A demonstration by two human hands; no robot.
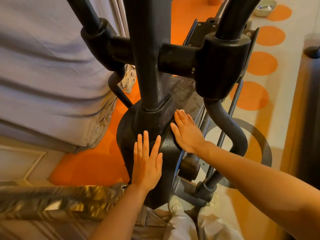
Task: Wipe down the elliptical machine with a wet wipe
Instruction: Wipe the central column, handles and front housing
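The black elliptical machine (149, 70) fills the middle of the head view, its central post rising from a rounded housing (126, 141). My left hand (147, 160) lies flat on the front of that housing with straight fingers. My right hand (187, 132) presses flat on the housing's right side beside the post base. A sliver of white wet wipe (181, 110) shows at its fingertips; the rest is hidden under the palm.
A bed with grey sheets (48, 75) stands close on the left. Orange floor with round patches (251, 96) lies to the right. A crumpled cloth (129, 80) lies behind the post. A metal bowl (265, 7) sits far right. My light trousers (183, 220) show below.
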